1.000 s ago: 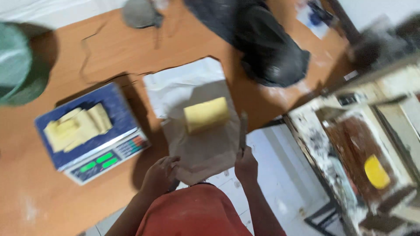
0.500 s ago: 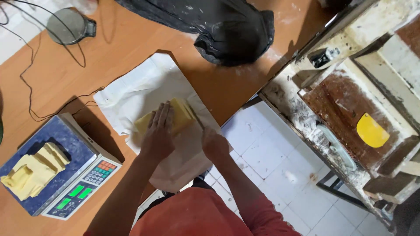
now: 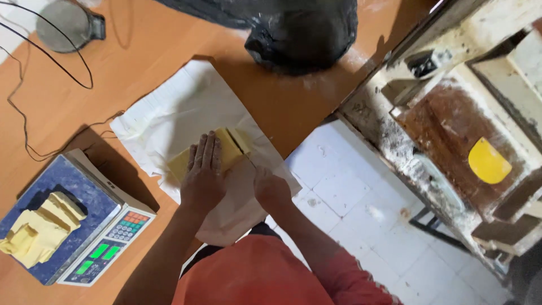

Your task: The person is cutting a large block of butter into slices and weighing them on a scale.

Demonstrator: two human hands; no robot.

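Yellow block under flat left hand; right hand fisted.

Table: smooth orange wood-look laminate, slight sheen. Paper sheet: white, matt, creased. Yellow block: soft, waxy, smooth-cut faces. Scale: blue platform, white plastic body, glossy keypad. Black bag at far edge: shiny crinkled plastic. Floor tiles: white, glazed, dusty.

An orange-brown wooden table filled the left side. Beyond its right edge lay a white tiled floor. A grimy, flour-dusted metal machine stood at the right, lit evenly from above.
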